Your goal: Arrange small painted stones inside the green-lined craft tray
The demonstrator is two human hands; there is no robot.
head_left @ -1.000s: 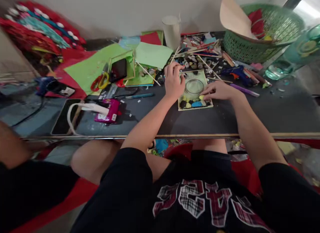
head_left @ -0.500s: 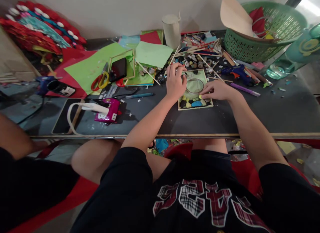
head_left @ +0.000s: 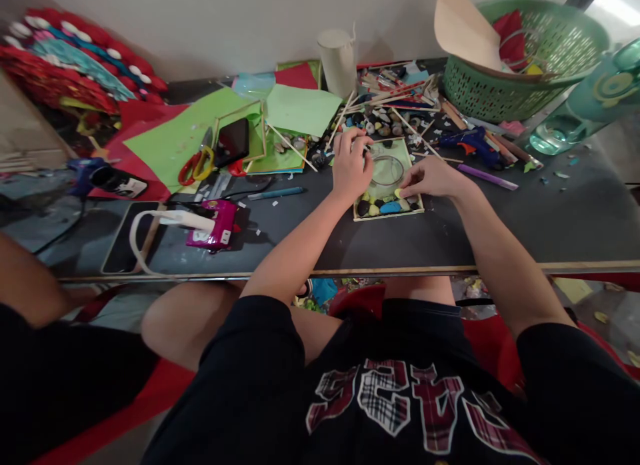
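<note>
A shallow stick-edged frame (head_left: 389, 216) with a pale green base lies on the dark table. Along its near edge sit several pebbles, among them a blue pebble (head_left: 390, 207) and a black pebble (head_left: 363, 208). A thin ring (head_left: 388, 183) lies inside the frame. Between the thumb and fingers of my right hand (head_left: 433, 177), a small yellow pebble (head_left: 398, 193) is pinched just above the row. My left hand (head_left: 353, 160) rests at the frame's left side, its bent fingers apart; part of the frame is hidden under it.
Loose pebbles (head_left: 383, 122) and sticks lie behind the frame. To the right are a blue glue gun (head_left: 470, 144), a purple pen (head_left: 487, 176), a green basket (head_left: 480, 95) and a bottle (head_left: 575, 115). Scissors (head_left: 197, 165), coloured paper and a purple power adapter (head_left: 220, 225) lie left.
The view has shifted slightly. My right hand stays pinched on the yellow pebble over the row, with only a tiny movement. My left hand keeps its place by the frame.
</note>
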